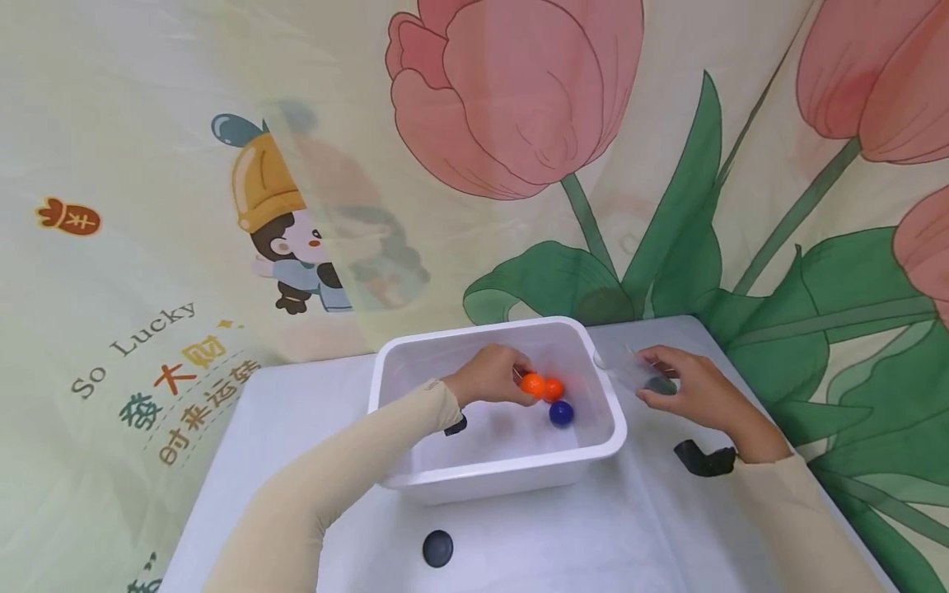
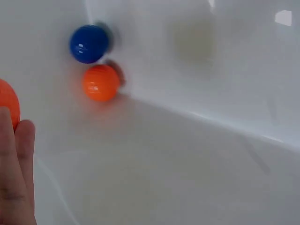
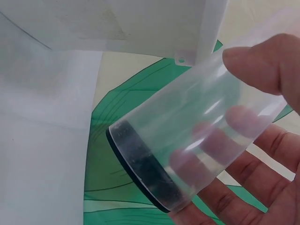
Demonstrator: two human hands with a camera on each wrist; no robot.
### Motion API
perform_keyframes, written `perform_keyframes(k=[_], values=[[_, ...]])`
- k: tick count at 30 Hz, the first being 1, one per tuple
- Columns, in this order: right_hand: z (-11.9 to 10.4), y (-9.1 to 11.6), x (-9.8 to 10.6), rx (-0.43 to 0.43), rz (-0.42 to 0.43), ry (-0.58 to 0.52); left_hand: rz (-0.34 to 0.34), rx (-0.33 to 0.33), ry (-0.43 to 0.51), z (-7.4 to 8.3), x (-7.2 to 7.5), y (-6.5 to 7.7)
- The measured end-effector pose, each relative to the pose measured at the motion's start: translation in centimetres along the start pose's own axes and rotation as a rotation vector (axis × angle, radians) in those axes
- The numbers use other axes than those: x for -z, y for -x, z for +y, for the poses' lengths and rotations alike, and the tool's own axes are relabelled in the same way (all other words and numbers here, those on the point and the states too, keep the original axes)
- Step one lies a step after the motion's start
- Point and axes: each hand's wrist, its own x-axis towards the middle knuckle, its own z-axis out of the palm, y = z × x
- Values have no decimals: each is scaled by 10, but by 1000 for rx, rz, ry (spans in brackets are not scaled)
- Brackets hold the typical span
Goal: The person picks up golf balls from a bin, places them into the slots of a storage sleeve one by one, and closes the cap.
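Inside the white plastic bin (image 1: 474, 473), my left hand (image 1: 489, 375) pinches an orange ball (image 1: 532, 385) between thumb and fingers. A second orange ball (image 2: 101, 83) and a blue ball (image 2: 89, 44) lie side by side on the bin's floor, just past that hand. To the right of the bin, my right hand (image 1: 693, 387) grips a clear plastic tube (image 3: 187, 126), tilted, with its open end toward the bin. A black cap (image 3: 140, 164) closes the tube's other end. No ball shows within the tube.
A round black lid (image 1: 437, 548) lies on the white-covered table (image 1: 549, 535) in front of the bin. Behind the table hangs a cloth (image 1: 326, 66) printed with tulips and a cartoon figure. Each wrist wears a black strap (image 1: 704, 459).
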Motion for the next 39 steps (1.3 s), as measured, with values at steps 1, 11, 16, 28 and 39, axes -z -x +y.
perform_keyframes(k=[1, 11, 16, 28, 39], values=[[0, 0, 0, 4, 0, 3, 10, -2, 17, 3, 1, 2], [3, -1, 2, 47, 10, 12, 94, -37, 73, 25, 9, 14], [2, -1, 3, 50, 5, 15, 138, -52, 159, 35, 16, 15], [-7, -3, 7, 36, -11, 27, 217, -109, 204, 57, 26, 13], [-17, -4, 9, 45, -18, 43, 245, -131, 210, 75, 25, 7]])
